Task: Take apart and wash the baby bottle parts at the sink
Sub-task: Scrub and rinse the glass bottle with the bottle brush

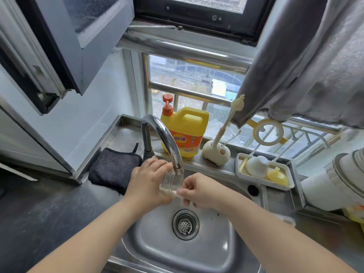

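A clear, ribbed baby bottle part (171, 180) sits right under the chrome tap spout (178, 166), above the steel sink (222, 251). My left hand (146, 182) grips it from the left, fingers curled round it. My right hand (199, 191) pinches its lower rim from the right. In a white tray (241, 175) on the ledge at the right lie a white dome-shaped bottle part (257, 166) and a yellow teat (277, 175).
A yellow dish soap jug (186, 133) with an orange pump stands behind the tap. A cream brush in its holder (216, 153) is beside it. A dark cloth (113, 169) lies left of the sink. A grey curtain (307, 62) hangs at the upper right.
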Motion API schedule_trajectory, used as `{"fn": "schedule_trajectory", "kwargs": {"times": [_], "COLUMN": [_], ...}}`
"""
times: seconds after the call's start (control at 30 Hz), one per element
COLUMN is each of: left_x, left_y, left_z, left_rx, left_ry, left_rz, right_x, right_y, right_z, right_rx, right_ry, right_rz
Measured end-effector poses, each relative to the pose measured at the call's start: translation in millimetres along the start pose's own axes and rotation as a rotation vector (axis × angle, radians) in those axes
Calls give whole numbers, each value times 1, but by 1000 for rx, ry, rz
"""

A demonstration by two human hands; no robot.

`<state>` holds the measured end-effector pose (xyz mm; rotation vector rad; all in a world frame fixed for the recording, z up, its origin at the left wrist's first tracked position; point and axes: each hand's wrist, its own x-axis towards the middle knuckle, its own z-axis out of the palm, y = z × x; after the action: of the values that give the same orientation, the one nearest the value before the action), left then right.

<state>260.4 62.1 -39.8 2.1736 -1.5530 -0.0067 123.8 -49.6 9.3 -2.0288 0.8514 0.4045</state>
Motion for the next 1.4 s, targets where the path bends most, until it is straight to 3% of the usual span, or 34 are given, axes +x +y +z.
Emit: {"fn": "schedule_trajectory", "kwargs": {"times": [0.13,0.23,0.3,0.37,0.47,0.57,0.63,0.73,0.83,0.9,1.03,1.1,1.27,1.4], "left_x": [-2,2,2,-2,-11,-8,-10,-13,-11,-6,-6,-7,1,7], "left_y": [11,16,17,19,21,24,29,35,36,36,37,36,30,21], "left_z": [-3,-7,-7,-2,4,-2,-6,-11,-12,-9,-1,7,7,-2], "left_rx": [-92,-76,-55,-27,4,-12,-56,-128,-183,-248,-180,-188,-388,-351], "left_ry": [-145,-162,-150,-89,-18,0,-85,-124,-146,-150,-146,-148,-85,-113], "left_rz": [-202,-222,-222,-184,-173,-199,-266,-383,-444,-424,-369,-366,-445,-381], "right_x": [-4,-3,-7,-7,-11,-17,-15,-10,-7,-4,-5,-6,-9,-5], "right_y": [-5,-2,2,8,6,1,2,3,2,4,7,5,-14,-8], "right_z": [-8,-7,-3,1,-6,-14,-14,-17,-18,-14,-18,-28,-35,-18], "right_rx": [-550,-771,-693,-472,-178,-35,-113,-454,-597,-566,-429,-478,-741,-576], "right_ry": [370,579,484,283,38,-59,-14,205,390,365,80,30,298,356], "right_rz": [-92,-287,-244,-127,-113,-126,-138,-127,-208,-212,-162,-164,-165,-205]}}
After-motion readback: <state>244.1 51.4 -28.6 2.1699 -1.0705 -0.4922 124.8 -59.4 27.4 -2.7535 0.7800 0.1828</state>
